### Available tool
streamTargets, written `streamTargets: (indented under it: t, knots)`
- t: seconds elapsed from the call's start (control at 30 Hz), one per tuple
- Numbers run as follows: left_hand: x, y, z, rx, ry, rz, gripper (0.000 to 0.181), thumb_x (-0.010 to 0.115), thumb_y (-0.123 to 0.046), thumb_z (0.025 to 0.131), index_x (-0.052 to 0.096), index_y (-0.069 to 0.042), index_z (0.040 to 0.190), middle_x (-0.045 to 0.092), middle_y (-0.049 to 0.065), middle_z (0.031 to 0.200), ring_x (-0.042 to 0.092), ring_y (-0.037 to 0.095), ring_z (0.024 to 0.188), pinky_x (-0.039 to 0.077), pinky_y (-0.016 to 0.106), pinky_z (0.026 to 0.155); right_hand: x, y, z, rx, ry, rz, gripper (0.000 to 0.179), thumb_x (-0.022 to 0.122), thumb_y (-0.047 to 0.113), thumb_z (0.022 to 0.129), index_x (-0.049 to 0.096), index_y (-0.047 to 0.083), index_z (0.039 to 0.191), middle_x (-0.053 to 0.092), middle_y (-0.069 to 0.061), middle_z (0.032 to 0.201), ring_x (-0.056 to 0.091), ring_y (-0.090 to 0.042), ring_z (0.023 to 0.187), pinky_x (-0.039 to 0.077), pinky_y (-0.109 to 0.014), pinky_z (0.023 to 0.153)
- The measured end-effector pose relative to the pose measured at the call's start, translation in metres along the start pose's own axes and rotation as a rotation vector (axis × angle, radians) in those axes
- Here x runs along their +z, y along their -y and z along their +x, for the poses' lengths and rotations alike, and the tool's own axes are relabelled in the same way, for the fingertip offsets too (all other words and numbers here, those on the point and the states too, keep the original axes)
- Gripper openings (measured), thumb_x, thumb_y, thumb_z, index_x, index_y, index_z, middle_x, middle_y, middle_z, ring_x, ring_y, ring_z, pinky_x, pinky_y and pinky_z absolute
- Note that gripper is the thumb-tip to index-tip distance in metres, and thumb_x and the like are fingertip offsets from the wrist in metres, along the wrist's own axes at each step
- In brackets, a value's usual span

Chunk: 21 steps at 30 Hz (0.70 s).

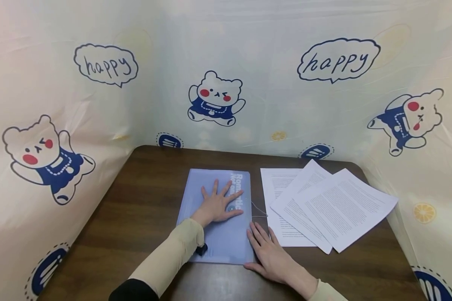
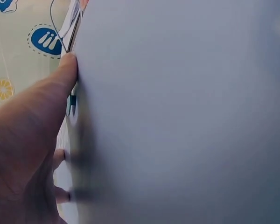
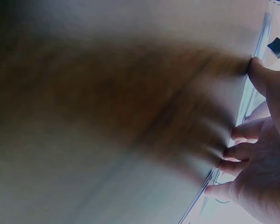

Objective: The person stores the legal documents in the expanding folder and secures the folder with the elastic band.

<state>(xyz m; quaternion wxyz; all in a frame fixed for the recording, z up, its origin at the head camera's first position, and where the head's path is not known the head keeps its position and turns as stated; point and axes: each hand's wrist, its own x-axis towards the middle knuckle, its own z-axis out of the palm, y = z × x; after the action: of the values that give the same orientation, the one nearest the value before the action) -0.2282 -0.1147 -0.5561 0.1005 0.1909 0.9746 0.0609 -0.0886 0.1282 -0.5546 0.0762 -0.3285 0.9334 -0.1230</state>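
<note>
A blue-lavender document folder (image 1: 229, 244) with pale lettering along its right side lies closed on the brown table. My left hand (image 1: 219, 205) rests flat on its cover, fingers spread wide. Along the folder's lower right edge lies my right hand (image 1: 271, 256), its fingers stretched out and its thumb by the bottom corner. A thin cord (image 1: 261, 216) loops out from the folder's right side. In the left wrist view the folder cover (image 2: 177, 93) fills most of the picture. The right wrist view shows my fingertips (image 3: 240, 151) right at the folder's edge.
Several printed sheets (image 1: 339, 209) lie fanned out and overlapping on the right of the table (image 1: 135, 217). A pale curtain (image 1: 271, 54) with cartoon bears surrounds the table at the back and sides.
</note>
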Motion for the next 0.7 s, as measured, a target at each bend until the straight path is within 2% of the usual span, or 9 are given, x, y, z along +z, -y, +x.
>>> streamTargets:
  t: [0.13,0.3,0.43,0.53,0.7]
  knots:
    - [0.000,-0.005,0.004,-0.022,-0.007,-0.034,0.082,0.051,-0.083,0.099,0.032,-0.049,0.171,0.017,0.006,0.187,0.006,0.056,0.170,0.014,0.095,0.119,0.001,0.000,0.000,0.008,-0.007,0.000,0.091,0.065,0.060,0.105,0.043,-0.005,0.165,0.035,-0.027,0.177,0.033,-0.045,0.166,0.034,-0.072,0.128]
    - [0.003,-0.023,0.009,-0.154,-0.052,-0.131,0.086,0.055,-0.082,0.097,0.037,-0.042,0.171,0.017,0.014,0.186,0.005,0.061,0.168,0.012,0.098,0.115,0.005,0.002,0.001,0.006,-0.008,-0.011,0.091,0.064,0.062,0.105,0.043,-0.005,0.165,0.035,-0.026,0.177,0.034,-0.044,0.166,0.035,-0.071,0.127]
    - [0.007,-0.034,0.018,-0.246,-0.068,-0.184,0.093,0.056,-0.082,0.096,0.031,-0.038,0.174,0.008,0.019,0.186,-0.001,0.064,0.166,0.008,0.100,0.112,0.005,0.003,0.002,-0.008,-0.009,-0.034,0.091,0.063,0.062,0.106,0.044,-0.004,0.165,0.036,-0.026,0.176,0.035,-0.043,0.166,0.036,-0.070,0.127]
    - [0.009,-0.038,0.023,-0.271,-0.069,-0.217,0.095,0.057,-0.082,0.096,0.029,-0.038,0.175,0.004,0.019,0.186,-0.006,0.064,0.166,0.005,0.100,0.112,0.002,0.003,0.001,-0.008,-0.006,-0.037,0.090,0.064,0.061,0.105,0.044,-0.004,0.165,0.037,-0.027,0.176,0.035,-0.043,0.166,0.036,-0.070,0.127]
    - [0.005,-0.040,0.027,-0.263,-0.041,-0.242,0.086,0.058,-0.079,0.098,0.032,-0.045,0.172,0.001,0.018,0.187,-0.009,0.064,0.166,0.004,0.101,0.111,0.000,0.001,0.001,-0.001,-0.008,-0.052,0.090,0.065,0.060,0.105,0.044,-0.004,0.165,0.036,-0.027,0.177,0.034,-0.043,0.166,0.035,-0.070,0.128]
